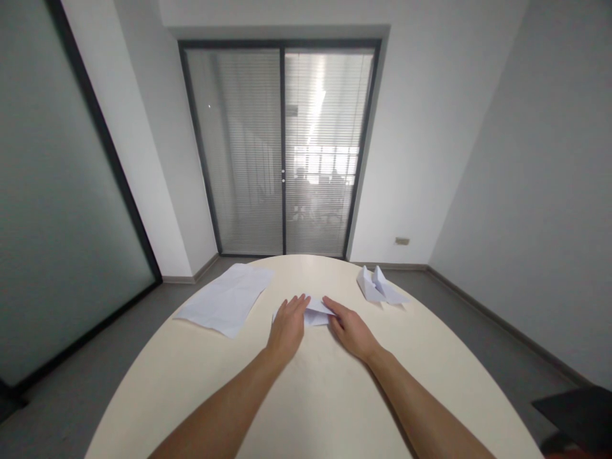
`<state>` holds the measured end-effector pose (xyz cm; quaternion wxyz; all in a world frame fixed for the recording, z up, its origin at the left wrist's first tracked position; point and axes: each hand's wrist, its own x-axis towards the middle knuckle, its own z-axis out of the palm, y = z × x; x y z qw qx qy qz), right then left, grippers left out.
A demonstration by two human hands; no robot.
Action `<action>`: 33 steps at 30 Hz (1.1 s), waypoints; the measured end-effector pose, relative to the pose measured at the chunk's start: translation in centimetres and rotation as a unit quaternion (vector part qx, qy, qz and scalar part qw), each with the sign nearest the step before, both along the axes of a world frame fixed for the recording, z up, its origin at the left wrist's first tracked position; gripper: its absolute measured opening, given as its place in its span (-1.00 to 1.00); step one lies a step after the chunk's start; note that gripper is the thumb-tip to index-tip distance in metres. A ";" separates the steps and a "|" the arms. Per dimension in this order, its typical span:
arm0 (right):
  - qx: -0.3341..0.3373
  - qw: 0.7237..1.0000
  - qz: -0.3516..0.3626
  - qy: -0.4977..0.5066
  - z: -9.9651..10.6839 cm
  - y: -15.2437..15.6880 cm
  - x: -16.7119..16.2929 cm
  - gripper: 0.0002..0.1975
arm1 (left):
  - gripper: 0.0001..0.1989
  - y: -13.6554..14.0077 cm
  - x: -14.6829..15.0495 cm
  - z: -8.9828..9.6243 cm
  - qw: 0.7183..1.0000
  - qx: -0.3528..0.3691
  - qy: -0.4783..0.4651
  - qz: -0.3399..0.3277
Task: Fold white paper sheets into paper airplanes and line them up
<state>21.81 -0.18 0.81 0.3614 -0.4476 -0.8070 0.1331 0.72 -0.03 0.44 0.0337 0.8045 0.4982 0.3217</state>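
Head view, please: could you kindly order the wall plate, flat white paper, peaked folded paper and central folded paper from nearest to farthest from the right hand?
1. Central folded paper: touching the right hand.
2. Peaked folded paper: at right, on the table.
3. Flat white paper: at left, on the table.
4. Wall plate: beyond the table.

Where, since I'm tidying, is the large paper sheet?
At left in the head view, the large sheet lies on the table, left of the left hand.
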 end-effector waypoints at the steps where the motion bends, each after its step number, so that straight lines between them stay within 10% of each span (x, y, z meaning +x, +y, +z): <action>1: -0.007 1.000 -0.010 0.015 0.1 0.0 0.0 -0.47 | -0.44 0.0 0.0 0.1 1.000 0.007 -0.006 0.004; 19: -0.035 0.998 0.037 0.046 0.8 -1.1 -0.7 -0.28 | -0.60 0.0 0.3 0.4 0.948 -0.023 -0.314 -0.047; 33: 0.026 0.997 0.069 -0.019 -0.5 -0.2 0.5 -0.48 | -0.45 1.5 0.0 -0.8 0.951 -0.049 -0.306 0.010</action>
